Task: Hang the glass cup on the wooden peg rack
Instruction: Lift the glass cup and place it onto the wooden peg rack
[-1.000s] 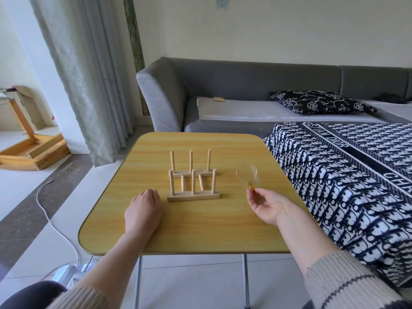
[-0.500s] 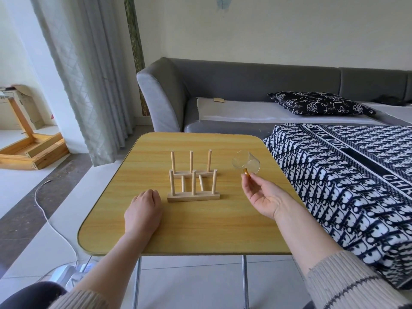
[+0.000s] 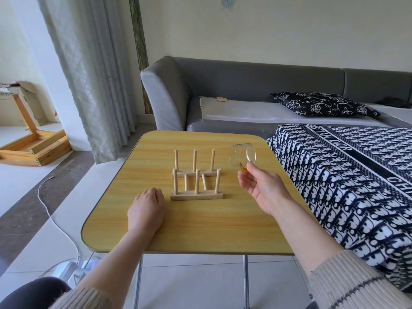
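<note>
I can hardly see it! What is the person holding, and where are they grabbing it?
The right hand holds a clear glass cup by its amber handle, pinched in the fingertips. The left hand holds nothing.

A home: sofa (image 3: 245, 85), curtain (image 3: 93, 74), patterned bedding (image 3: 356, 175).

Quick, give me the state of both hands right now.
Left hand: closed in a loose fist, resting on the table, holding nothing visible.
Right hand: holding the glass cup by its amber handle, tilted, beside the wooden peg rack.
</note>
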